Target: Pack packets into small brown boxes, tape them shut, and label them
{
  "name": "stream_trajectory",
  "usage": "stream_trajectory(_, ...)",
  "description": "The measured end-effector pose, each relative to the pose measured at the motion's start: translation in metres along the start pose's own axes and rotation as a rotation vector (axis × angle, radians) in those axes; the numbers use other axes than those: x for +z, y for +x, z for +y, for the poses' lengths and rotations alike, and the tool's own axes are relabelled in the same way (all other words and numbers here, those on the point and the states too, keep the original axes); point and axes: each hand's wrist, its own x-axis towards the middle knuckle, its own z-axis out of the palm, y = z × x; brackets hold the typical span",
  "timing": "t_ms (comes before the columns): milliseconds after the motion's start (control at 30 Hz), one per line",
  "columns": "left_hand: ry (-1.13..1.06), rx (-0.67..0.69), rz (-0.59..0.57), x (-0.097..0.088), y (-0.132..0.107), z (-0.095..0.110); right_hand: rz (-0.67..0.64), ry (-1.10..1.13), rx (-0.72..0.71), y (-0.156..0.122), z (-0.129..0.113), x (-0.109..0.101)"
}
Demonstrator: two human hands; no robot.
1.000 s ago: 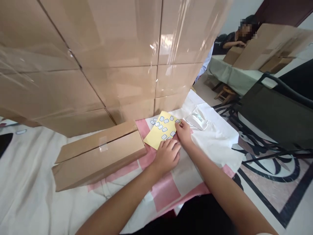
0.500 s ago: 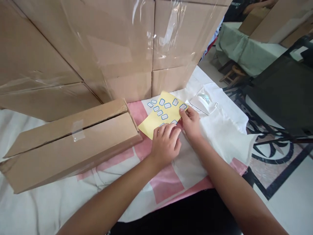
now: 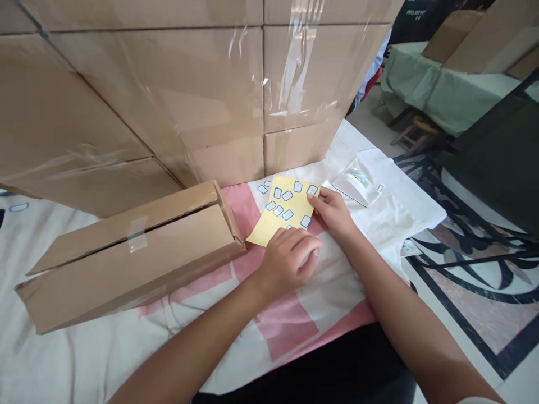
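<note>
A yellow sheet (image 3: 281, 203) bearing several small white labels with blue borders lies tilted over the pink-and-white cloth. My right hand (image 3: 334, 210) pinches its right edge between thumb and fingers. My left hand (image 3: 288, 255) is closed at the sheet's lower edge, with its fingers curled and covering part of the sheet; what those fingers hold, if anything, is hidden. Just beyond the sheet's upper left corner, small blue-bordered labels (image 3: 263, 189) lie on the cloth. The sheet's left corner comes close to the end of a long cardboard box (image 3: 177, 241).
Large taped cardboard boxes (image 3: 219, 84) rise like a wall behind the sheet. A white dispenser-like object (image 3: 357, 182) rests to the right of my right hand. Another blue-bordered label (image 3: 19, 207) is at far left. A dark chair (image 3: 497, 163) stands beside the table.
My left hand has drawn slightly down and right, off the labels, uncovering more of the sheet. My right hand keeps its pinch. The camera view has shifted a little.
</note>
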Motion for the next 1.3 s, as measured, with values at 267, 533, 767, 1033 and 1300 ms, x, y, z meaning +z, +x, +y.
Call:
stream_trajectory(267, 0.008, 0.258, 0.012, -0.007, -0.001, 0.003, -0.015, 0.172, 0.014, 0.002, -0.005, -0.001)
stream_trajectory(533, 0.227, -0.201, 0.044, -0.001, 0.006, -0.015, -0.075, 0.265, 0.091, -0.011, -0.015, 0.001)
stream_trajectory(767, 0.247, -0.29, 0.081, 0.002, 0.005, -0.017, -0.349, 0.296, 0.161, -0.019, -0.027, 0.012)
stream_trajectory(1033, 0.187, -0.311, 0.1, -0.001, 0.004, -0.015, -0.446, 0.201, 0.256, -0.022, -0.041, 0.008)
stream_trajectory(1300, 0.09, -0.338, 0.059, -0.004, 0.005, -0.013, -0.45, 0.2, 0.183, -0.029, -0.042, 0.012)
